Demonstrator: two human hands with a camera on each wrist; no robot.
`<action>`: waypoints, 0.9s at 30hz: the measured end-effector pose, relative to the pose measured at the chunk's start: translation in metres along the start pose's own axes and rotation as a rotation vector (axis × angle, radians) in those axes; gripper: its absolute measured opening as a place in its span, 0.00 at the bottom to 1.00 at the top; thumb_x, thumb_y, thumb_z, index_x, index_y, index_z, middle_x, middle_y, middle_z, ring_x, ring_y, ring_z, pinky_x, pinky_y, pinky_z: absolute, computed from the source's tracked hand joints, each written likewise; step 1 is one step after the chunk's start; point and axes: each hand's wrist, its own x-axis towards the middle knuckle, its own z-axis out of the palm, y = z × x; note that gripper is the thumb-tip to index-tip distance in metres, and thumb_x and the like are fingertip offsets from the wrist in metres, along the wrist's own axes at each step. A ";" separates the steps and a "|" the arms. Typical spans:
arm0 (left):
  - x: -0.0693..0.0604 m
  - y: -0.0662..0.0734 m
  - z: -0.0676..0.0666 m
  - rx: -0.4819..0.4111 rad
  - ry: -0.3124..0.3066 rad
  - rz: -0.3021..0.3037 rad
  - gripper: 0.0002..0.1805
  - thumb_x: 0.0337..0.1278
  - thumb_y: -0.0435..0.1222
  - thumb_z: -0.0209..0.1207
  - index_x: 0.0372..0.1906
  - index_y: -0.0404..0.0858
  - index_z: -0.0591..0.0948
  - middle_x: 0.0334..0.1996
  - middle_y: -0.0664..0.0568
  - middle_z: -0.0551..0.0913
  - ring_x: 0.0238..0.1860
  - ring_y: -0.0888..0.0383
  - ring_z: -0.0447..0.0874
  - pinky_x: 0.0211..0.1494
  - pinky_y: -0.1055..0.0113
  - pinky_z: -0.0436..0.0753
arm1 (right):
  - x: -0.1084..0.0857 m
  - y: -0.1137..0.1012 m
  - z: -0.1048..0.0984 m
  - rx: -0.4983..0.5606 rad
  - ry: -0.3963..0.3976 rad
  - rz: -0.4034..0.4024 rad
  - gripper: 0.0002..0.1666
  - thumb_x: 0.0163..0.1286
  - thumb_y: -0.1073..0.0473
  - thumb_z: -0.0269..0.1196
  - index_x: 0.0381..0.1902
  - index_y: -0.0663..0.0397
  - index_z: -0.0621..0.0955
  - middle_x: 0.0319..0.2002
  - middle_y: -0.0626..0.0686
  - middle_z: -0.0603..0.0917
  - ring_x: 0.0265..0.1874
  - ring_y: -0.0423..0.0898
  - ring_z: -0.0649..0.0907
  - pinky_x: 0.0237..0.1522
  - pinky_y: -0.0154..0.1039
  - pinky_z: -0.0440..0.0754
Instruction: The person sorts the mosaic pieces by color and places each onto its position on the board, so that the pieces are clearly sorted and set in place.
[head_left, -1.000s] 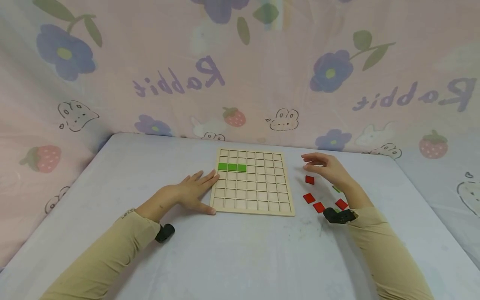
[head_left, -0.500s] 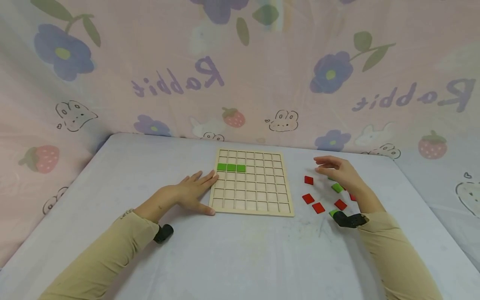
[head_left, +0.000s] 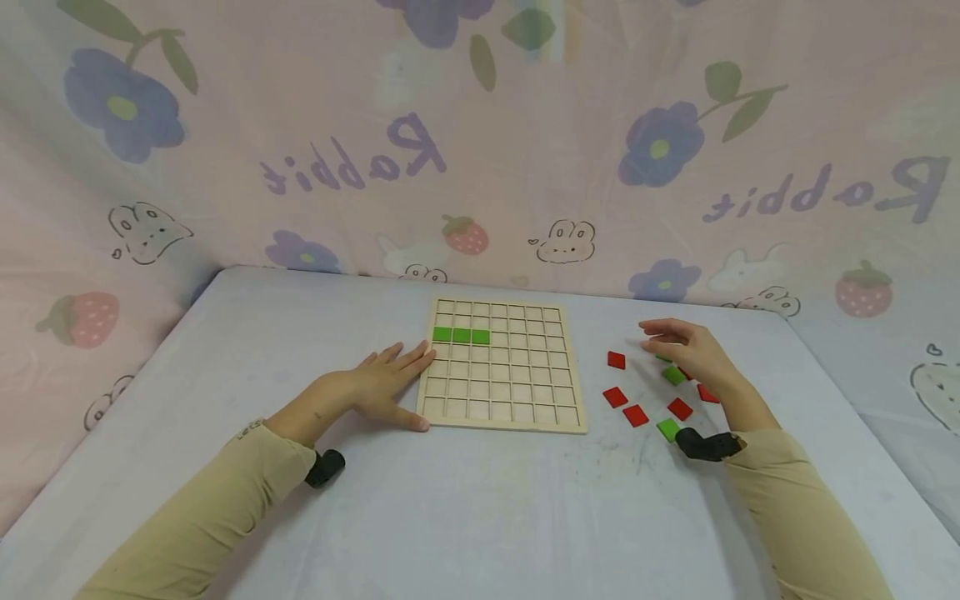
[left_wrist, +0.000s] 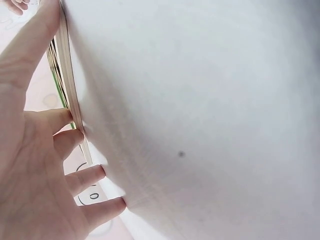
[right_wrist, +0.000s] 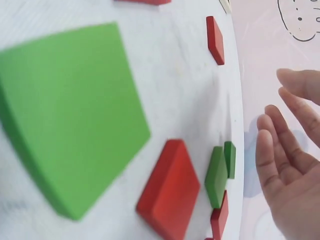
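A wooden grid board (head_left: 502,375) lies on the table, with three green tiles (head_left: 461,336) side by side in one row at its left. With fingers spread, my left hand (head_left: 381,387) rests against the board's left edge. In the left wrist view, the thumb and fingertips touch the wooden edge (left_wrist: 65,60) and the table. My right hand (head_left: 690,346) hovers above scattered tiles to the right, fingers loosely bent and nothing held. Beneath it lies a green tile (head_left: 674,376); a nearer green tile (right_wrist: 75,115) fills much of the right wrist view.
Several red tiles lie loose right of the board, among them one red tile (head_left: 616,360) near its edge and another red tile (head_left: 635,415) closer to me. A printed curtain (head_left: 517,167) hangs behind the white tabletop (head_left: 480,508).
My right hand has moved right and a little toward me, away from the board, uncovering more of the loose tiles. The left hand stays at the board's edge.
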 end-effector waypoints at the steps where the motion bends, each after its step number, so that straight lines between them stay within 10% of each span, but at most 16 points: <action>1: 0.000 0.000 0.000 0.002 0.000 0.000 0.57 0.53 0.59 0.62 0.77 0.40 0.45 0.78 0.45 0.39 0.75 0.35 0.34 0.73 0.36 0.42 | 0.000 0.001 0.000 -0.001 0.001 0.006 0.32 0.71 0.46 0.56 0.67 0.58 0.69 0.64 0.64 0.72 0.57 0.56 0.72 0.47 0.43 0.73; 12: 0.001 -0.001 0.000 0.001 -0.006 -0.006 0.57 0.53 0.59 0.62 0.77 0.40 0.44 0.78 0.46 0.38 0.76 0.36 0.33 0.73 0.36 0.42 | -0.001 0.014 -0.003 0.002 -0.009 0.085 0.35 0.71 0.45 0.57 0.69 0.58 0.66 0.66 0.67 0.68 0.63 0.62 0.67 0.59 0.58 0.71; 21: 0.001 -0.002 0.001 0.004 0.004 -0.006 0.56 0.53 0.59 0.61 0.77 0.40 0.44 0.78 0.46 0.38 0.76 0.36 0.33 0.73 0.35 0.42 | -0.001 0.020 -0.005 -0.003 -0.017 0.114 0.36 0.69 0.46 0.59 0.69 0.58 0.66 0.68 0.68 0.64 0.66 0.64 0.64 0.50 0.46 0.75; 27: 0.002 -0.002 0.002 0.001 0.002 0.001 0.56 0.53 0.59 0.62 0.77 0.40 0.44 0.78 0.46 0.39 0.75 0.35 0.34 0.73 0.35 0.42 | -0.003 0.021 -0.004 -0.018 -0.029 0.139 0.36 0.69 0.49 0.59 0.70 0.59 0.65 0.71 0.70 0.58 0.69 0.69 0.57 0.62 0.62 0.68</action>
